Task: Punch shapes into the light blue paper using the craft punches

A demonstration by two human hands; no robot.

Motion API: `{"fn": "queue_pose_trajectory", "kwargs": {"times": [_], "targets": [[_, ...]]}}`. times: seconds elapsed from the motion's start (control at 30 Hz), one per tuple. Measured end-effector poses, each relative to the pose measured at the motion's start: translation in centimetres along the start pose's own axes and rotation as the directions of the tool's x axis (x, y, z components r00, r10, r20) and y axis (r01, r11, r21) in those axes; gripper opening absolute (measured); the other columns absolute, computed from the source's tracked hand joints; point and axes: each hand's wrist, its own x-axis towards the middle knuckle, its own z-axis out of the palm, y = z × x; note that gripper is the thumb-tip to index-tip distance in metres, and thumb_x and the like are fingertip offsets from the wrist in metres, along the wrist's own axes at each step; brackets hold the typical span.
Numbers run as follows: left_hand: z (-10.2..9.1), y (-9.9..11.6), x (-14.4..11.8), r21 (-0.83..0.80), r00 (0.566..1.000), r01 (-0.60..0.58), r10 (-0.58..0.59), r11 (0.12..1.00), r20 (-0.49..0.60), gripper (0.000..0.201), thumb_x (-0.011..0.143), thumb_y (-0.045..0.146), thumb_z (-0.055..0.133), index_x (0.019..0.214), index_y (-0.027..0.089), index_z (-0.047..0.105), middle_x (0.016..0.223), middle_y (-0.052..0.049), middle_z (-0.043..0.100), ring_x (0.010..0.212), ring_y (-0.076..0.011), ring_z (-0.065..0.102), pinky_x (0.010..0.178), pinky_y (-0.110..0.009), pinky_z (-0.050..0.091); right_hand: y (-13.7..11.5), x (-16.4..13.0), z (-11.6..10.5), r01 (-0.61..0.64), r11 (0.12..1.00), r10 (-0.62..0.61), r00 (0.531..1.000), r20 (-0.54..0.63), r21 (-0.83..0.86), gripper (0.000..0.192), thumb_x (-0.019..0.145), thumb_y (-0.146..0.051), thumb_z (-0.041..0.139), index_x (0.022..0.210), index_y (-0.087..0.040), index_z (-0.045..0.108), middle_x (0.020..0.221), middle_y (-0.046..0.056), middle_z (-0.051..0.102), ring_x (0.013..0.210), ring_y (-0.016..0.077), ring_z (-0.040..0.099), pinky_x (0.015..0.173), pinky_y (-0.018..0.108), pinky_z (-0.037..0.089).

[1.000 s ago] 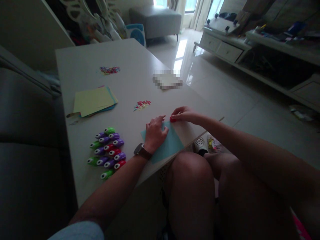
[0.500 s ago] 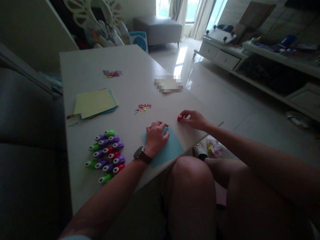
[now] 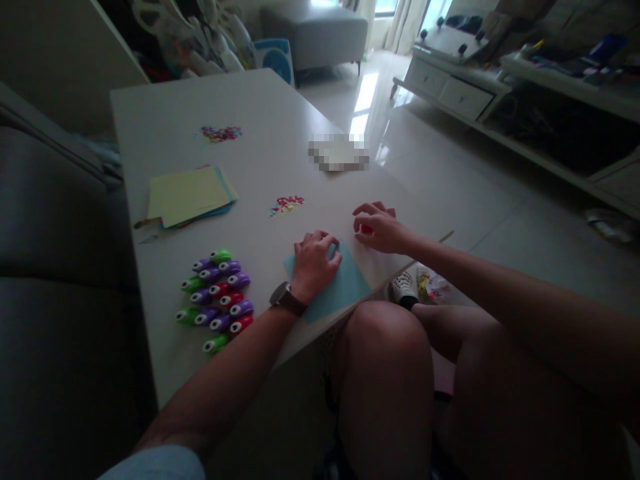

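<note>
My left hand (image 3: 316, 265) rests on a light blue sheet of paper (image 3: 345, 290) near the table's front edge. Its fingers are a little bent and apart, pressing on the sheet without gripping it. To the right, just beyond the paper, my right hand (image 3: 381, 229) curls over a small red craft punch (image 3: 367, 229); most of the punch is hidden under the fingers. Left of my left forearm stands a cluster of several craft punches (image 3: 220, 290) in green, purple and red, each with a white ring and dark centre on its end.
A stack of coloured paper (image 3: 190, 195), yellow on top, lies at the table's left. Small colourful paper bits form one pile (image 3: 287, 205) mid-table and another pile (image 3: 221, 134) farther back. A blurred pale item (image 3: 339, 153) lies by the right edge of the white table (image 3: 270, 100).
My right hand has shifted from pinching the red punch's side to arching its fingers over the top. My left hand stays on the blue paper. The view has tilted slightly downward.
</note>
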Motion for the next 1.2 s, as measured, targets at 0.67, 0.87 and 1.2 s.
{"fn": "queue_pose_trajectory", "kwargs": {"times": [0.67,0.87,1.2], "targets": [[0.0,0.1,0.1,-0.003,1.000,0.017,-0.017,1.000,0.003,0.014,0.087,0.022,0.063,0.101,0.026,0.066,0.114,-0.003,0.065,0.112,-0.0238,0.054,0.094,-0.042,0.038,0.3,2.6,-0.7,-0.088,0.992,0.088,0.996,-0.005,-0.094,0.024,0.091,-0.031,0.052,0.108,-0.022,0.067,0.119,0.009,0.068,0.114,0.0289,0.053,0.088,0.042,0.031],[-0.1,0.1,0.0,0.005,1.000,0.008,-0.008,1.000,0.004,0.016,0.088,0.023,0.065,0.103,0.027,0.065,0.114,-0.002,0.065,0.112,-0.0235,0.054,0.093,-0.042,0.038,-3.1,4.1,0.6,-0.010,0.945,0.040,0.996,0.084,-0.327,0.030,0.096,-0.031,0.042,0.111,-0.020,0.065,0.114,0.013,0.066,0.107,0.0292,0.053,0.086,0.043,0.028],[-0.3,0.2,0.0,0.028,0.999,0.027,-0.028,0.999,0.025,0.012,0.089,0.025,0.062,0.101,0.024,0.063,0.114,-0.004,0.065,0.110,-0.0246,0.054,0.092,-0.041,0.039,-5.5,7.7,2.1,-0.048,0.935,0.073,0.996,0.059,-0.352,0.053,0.096,-0.029,0.037,0.149,-0.030,0.044,0.132,0.013,0.057,0.112,0.0319,0.047,0.088,0.046,0.029]]}}
